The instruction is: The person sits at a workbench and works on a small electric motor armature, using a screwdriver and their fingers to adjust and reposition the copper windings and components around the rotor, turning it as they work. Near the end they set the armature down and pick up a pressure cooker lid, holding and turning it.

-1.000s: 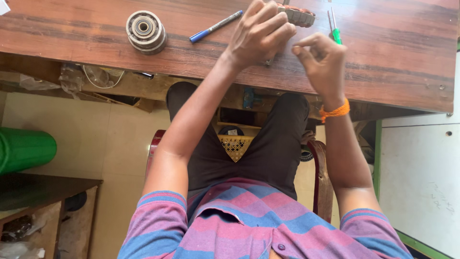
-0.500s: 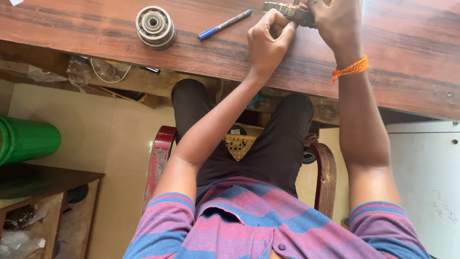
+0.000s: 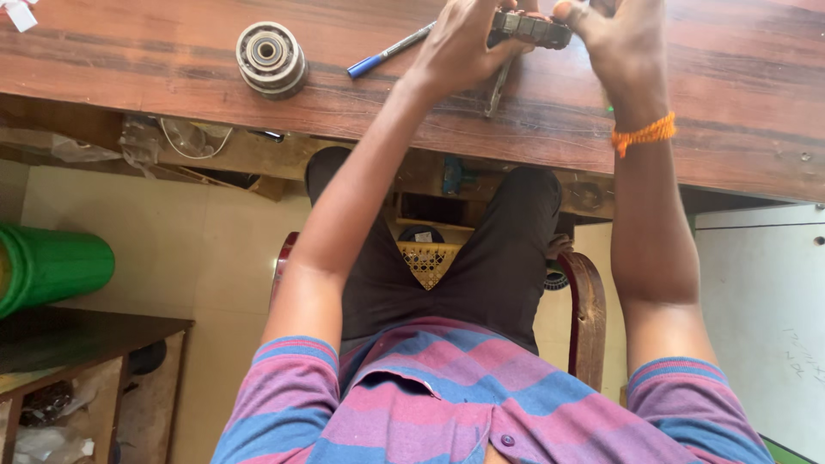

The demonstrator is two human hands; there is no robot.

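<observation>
Head view: both hands are on the dark ridged part (image 3: 530, 27) at twelve o'clock on the bench (image 3: 172, 94), long axis left-right; left hand (image 3: 464, 43) fingers curled around its near end, right hand (image 3: 614, 39) pinching the other.

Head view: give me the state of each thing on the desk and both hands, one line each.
left hand: gripping the dark metal part.
right hand: holding the part's other end.
dark metal part: held between both hands over the wooden desk.
round metal bearing: lying flat, untouched.
blue pen: capped, lying loose.
</observation>
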